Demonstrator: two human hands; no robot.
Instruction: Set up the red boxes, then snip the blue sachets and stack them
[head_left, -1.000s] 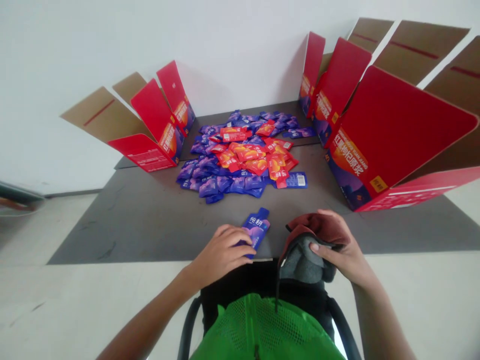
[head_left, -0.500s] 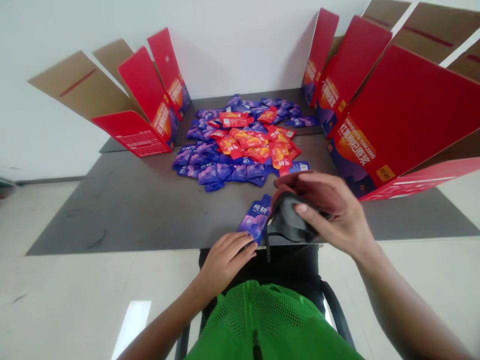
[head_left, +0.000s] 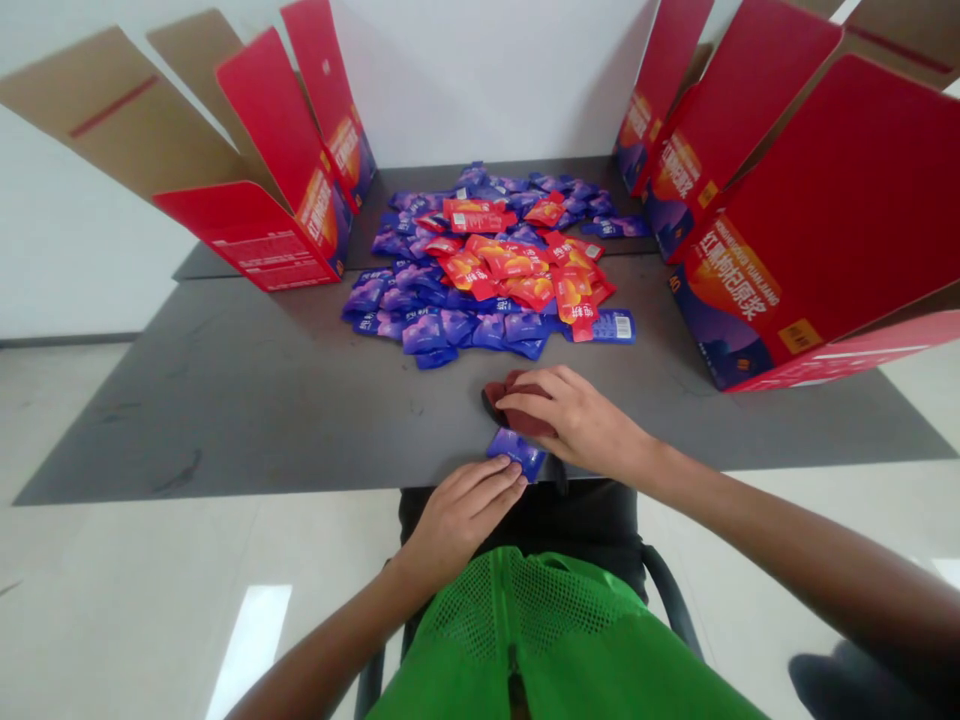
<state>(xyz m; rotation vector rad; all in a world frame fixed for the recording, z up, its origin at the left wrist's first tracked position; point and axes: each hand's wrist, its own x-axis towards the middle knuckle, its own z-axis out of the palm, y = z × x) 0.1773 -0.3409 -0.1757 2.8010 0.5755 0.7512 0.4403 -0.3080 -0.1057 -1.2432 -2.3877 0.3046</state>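
Note:
At the table's front edge, my left hand (head_left: 469, 505) presses its fingertips on the lower end of a purple sachet (head_left: 517, 450), with the thumb tucked out of sight. My right hand (head_left: 574, 415) is closed over a reddish-brown and black pouch-like thing (head_left: 525, 408), whose exact kind I cannot make out. That thing lies low over the upper end of the sachet and covers part of it. Its dark strap hangs near the table edge. Beyond my hands spreads a heap of purple sachets (head_left: 442, 328), with red-orange sachets (head_left: 514, 260) lying on top.
An open red carton (head_left: 247, 240) with raised flaps stands at the left back, another behind it. Several open red cartons line the right side, the nearest carton (head_left: 780, 270) being largest. A white wall (head_left: 487, 80) rises behind the grey table (head_left: 247, 400).
My right hand has turned over and moved left and down, bringing the brown and black thing onto the sachet. My left hand stays on the sachet. The view has shifted slightly.

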